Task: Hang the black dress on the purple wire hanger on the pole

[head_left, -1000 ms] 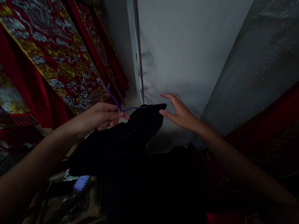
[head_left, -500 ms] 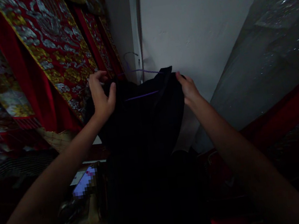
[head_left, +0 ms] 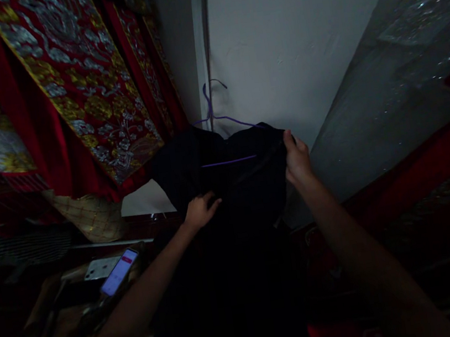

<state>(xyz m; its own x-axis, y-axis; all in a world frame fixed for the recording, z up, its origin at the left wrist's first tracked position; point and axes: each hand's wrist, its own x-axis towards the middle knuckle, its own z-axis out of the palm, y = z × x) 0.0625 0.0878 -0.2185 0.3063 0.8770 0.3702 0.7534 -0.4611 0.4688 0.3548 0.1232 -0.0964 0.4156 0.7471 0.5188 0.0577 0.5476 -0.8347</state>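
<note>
A dark garment (head_left: 248,215), almost black in the dim light, hangs on a thin purple hanger (head_left: 210,109). The hanger's lower bar shows across the garment's open neck. My right hand (head_left: 298,158) is closed on the garment's right shoulder, with the thumb on top. Lower down, my left hand (head_left: 201,211) is at the garment's front, fingers bent and closed on the dark cloth. The cloth between those fingers is hard to make out.
Red robes with gold and silver embroidery (head_left: 89,98) hang at the left. Behind the garment is a pale wall (head_left: 281,32). Clear plastic sheeting (head_left: 395,66) covers things at the right. A lit phone (head_left: 119,272) lies at lower left beside a white phone (head_left: 100,268).
My left hand has moved from the garment's left shoulder down to its front. My right hand has shifted slightly lower at the right shoulder. The hanger's hook now shows more fully.
</note>
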